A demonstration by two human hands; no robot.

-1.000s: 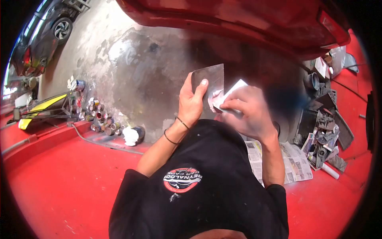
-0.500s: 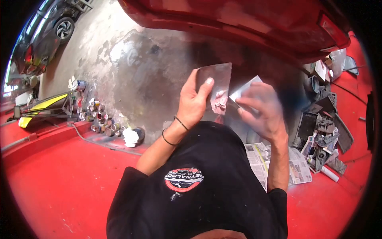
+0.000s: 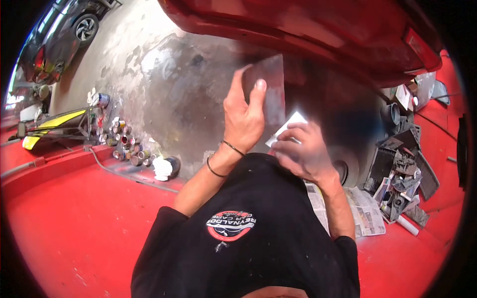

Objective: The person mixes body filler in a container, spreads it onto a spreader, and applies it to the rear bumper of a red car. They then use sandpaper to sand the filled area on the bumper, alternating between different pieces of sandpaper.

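My left hand (image 3: 243,114) is closed on a thin, flat rectangular putty plate (image 3: 274,92), thumb across its near face and fingers behind. The plate stands tilted upward, with a faint reddish smear low on its face. In my right hand (image 3: 304,154), blurred by motion, is a flat pale putty spreader (image 3: 289,126), its fingers bent over the front. The spreader's upper corner comes right up to the plate's lower right edge. Beyond both hands is the underside of a red car bumper (image 3: 308,35).
Newspaper sheets (image 3: 365,211) lie on the red floor by my right elbow. A heap of dark parts (image 3: 402,174) is at the right. Several paint cans (image 3: 124,141) and a yellow-and-black frame (image 3: 54,126) are on the left, with a dark car (image 3: 54,49) behind.
My right hand has moved left and down with the spreader, closer to the plate. The plate has risen slightly, and the pinkish putty lump seen on it earlier no longer shows.
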